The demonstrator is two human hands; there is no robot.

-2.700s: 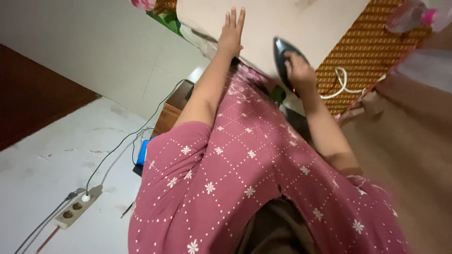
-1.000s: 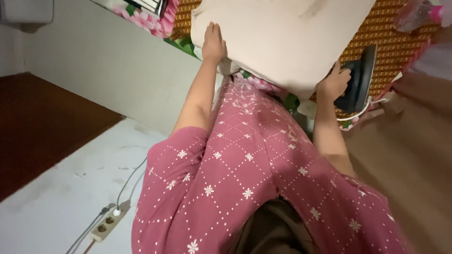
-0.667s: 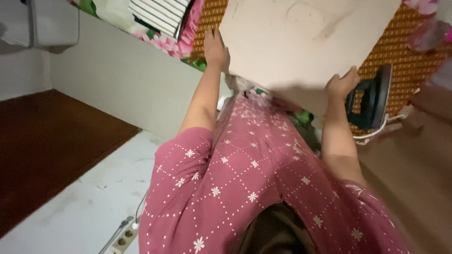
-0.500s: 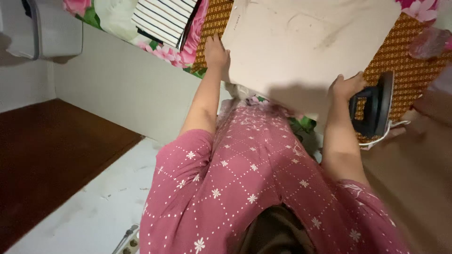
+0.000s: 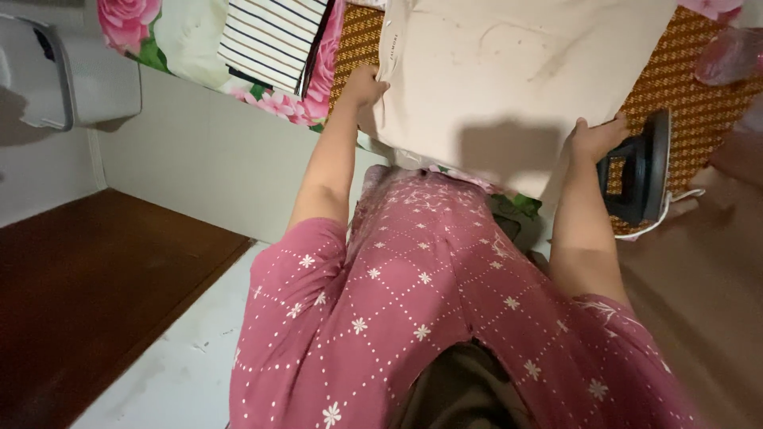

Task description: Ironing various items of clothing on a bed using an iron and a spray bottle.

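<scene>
A cream garment (image 5: 509,71) lies flat on an orange woven mat (image 5: 691,95). My left hand (image 5: 367,83) grips its left edge, close to a small label at the collar. My right hand (image 5: 594,139) holds the garment's near right corner. Just to the right of that hand, a dark clothes iron (image 5: 640,179) stands upright on the mat, apart from my fingers. Its white cord (image 5: 675,210) trails off the mat's edge.
Folded striped clothes (image 5: 270,36) rest on a floral pink sheet (image 5: 191,32) to the left of the mat. A white box-like appliance (image 5: 63,75) stands at the far left. A pink plastic item (image 5: 727,56) lies at the right edge. Below are a white panel, brown floor and pale tiles.
My right hand set the iron upright on the mat, let go and moved to the garment's corner. My left hand went from flat on the cloth to gripping its edge. The view shifted right.
</scene>
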